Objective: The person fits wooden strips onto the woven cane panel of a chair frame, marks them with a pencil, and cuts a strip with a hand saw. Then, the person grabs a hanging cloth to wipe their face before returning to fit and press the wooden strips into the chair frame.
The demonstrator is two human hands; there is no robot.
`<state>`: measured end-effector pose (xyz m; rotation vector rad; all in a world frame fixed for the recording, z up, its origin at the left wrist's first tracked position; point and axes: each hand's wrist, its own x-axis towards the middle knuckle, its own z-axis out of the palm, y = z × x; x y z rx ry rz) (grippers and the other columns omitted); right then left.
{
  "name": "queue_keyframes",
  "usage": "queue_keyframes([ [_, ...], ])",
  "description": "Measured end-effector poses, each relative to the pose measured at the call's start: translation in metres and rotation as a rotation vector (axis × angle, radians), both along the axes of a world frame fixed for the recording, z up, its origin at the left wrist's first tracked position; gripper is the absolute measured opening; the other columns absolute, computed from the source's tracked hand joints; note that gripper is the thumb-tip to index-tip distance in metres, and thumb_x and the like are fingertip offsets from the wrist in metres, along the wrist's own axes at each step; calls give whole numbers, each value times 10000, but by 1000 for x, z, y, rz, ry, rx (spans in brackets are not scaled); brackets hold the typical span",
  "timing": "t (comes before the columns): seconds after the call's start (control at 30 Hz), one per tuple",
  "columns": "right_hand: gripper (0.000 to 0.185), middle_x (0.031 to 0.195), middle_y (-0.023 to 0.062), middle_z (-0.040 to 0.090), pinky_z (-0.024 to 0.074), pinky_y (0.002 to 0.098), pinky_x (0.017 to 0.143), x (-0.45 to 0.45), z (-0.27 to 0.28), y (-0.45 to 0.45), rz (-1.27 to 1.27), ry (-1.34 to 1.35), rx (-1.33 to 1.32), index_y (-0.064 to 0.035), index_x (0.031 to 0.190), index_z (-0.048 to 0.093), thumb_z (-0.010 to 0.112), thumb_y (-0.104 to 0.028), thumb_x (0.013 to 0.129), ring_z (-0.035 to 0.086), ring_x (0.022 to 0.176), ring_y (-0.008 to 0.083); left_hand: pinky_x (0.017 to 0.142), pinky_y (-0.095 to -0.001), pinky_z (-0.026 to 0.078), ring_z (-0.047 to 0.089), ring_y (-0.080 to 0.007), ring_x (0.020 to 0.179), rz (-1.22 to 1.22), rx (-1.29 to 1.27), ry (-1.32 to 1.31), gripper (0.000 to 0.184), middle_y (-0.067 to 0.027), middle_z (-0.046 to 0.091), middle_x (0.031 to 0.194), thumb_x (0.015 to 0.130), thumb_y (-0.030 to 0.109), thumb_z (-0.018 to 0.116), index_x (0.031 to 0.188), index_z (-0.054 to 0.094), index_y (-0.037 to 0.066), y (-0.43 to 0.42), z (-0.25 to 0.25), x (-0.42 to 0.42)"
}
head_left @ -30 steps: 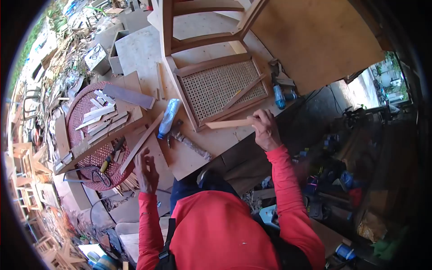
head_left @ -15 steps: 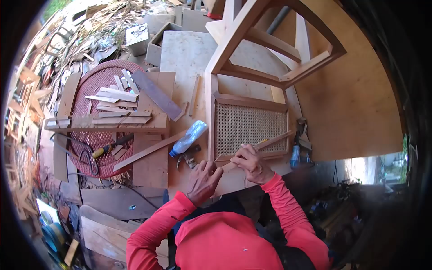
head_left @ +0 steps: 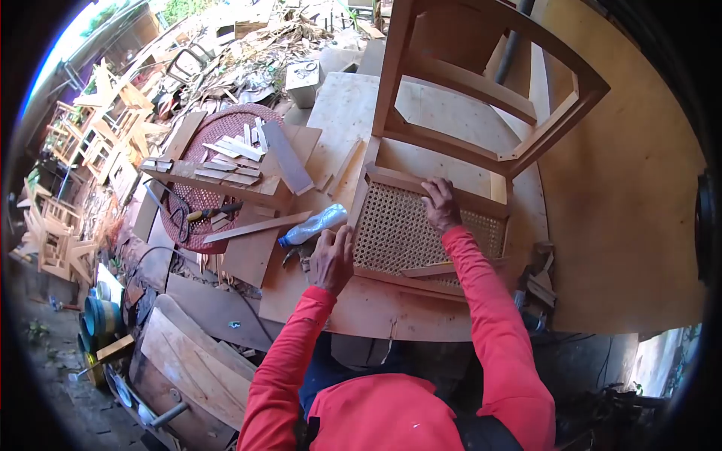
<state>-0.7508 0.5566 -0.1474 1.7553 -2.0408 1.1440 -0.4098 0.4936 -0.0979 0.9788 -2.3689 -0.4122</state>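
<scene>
A wooden chair frame (head_left: 492, 158) lies on the worktable, its backrest rising at the far side. Woven cane (head_left: 398, 225) fills its seat. My left hand (head_left: 332, 259) is closed at the left side of the seat frame, fingers curled against the edge. Over the far seat rail (head_left: 474, 201) my right hand (head_left: 441, 204) bends its fingers, thumb and fingertips touching the wood. A thin wooden strip (head_left: 427, 270) rests on the cane near the front rail, partly hidden by my right sleeve. Beside my left hand are a crumpled plastic bottle (head_left: 314, 225) and a partly hidden metal tool (head_left: 289, 258).
Left of the chair, wood offcuts (head_left: 237, 150) lie on boards and a red woven round surface (head_left: 226, 124), with a yellow-handled screwdriver (head_left: 204, 214). A large plywood panel (head_left: 624, 180) stands at the right. Stacked wooden frames (head_left: 64, 237) and scrap cover the ground beyond.
Both hands have let go of the wooden strip, which now lies on the cane. My right hand has moved to the far rail; my left to the seat's left side. The view has shifted.
</scene>
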Motion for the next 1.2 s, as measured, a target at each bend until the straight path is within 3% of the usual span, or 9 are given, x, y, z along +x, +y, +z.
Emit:
queue_keyframes([
  [0.03,299,1150,142,623,540,475,965,-3,-9,-3,-11,30,-3,-26,1129,724,796,-5,839,598,1126,376,830,-489,572,655,-375,993,15,-9,0,390,-164,607,1083,994,158,672,1379,632,112,-1,-4,-6],
  [0.2,45,1037,140,580,521,490,883,-7,-25,-14,-97,120,-39,-19,968,698,675,-34,931,572,1009,368,860,-470,593,687,-366,1020,17,-47,-28,414,-158,639,1131,1007,190,671,1416,645,128,-6,-30,-24],
  [0.47,128,1049,129,575,525,516,915,-1,-26,-16,-150,109,-29,-43,889,644,682,16,782,571,1028,378,844,-478,588,680,-352,1024,62,-62,-130,487,-150,618,1112,992,188,695,1474,635,162,-6,-34,-35],
  [0.63,136,1056,129,579,528,510,936,1,-21,-14,-156,88,23,-42,899,652,676,35,789,575,1055,374,840,-493,585,682,-356,1032,70,-24,-201,544,-155,617,1130,965,185,711,1501,626,172,-9,-40,-40],
  [0.83,177,1087,127,594,538,488,944,9,1,-18,-196,85,-4,-45,1000,657,711,8,840,590,1064,368,865,-530,586,717,-429,1028,-1,79,-216,579,-216,684,1151,919,212,717,1490,621,185,-24,-21,-40],
  [0.9,234,1112,134,590,535,473,937,51,29,5,-175,30,-23,-45,1063,643,761,-46,862,595,1048,361,817,-571,576,715,-496,922,-41,147,-208,520,-267,700,1023,881,200,746,1390,638,190,-35,-16,-41],
  [1.03,310,1114,148,566,518,457,947,154,34,57,149,-137,12,-47,1127,659,804,-84,855,588,1051,354,808,-585,561,707,-504,929,-115,171,-300,497,-291,686,1008,858,208,750,1331,610,151,-45,-8,-45],
  [1.2,295,1131,142,580,490,496,985,217,-10,81,112,-178,177,-58,1114,679,781,-175,863,570,1111,357,853,-570,567,705,-499,978,-66,109,-342,599,-280,684,1065,868,253,748,1444,615,155,-35,-8,-48],
])
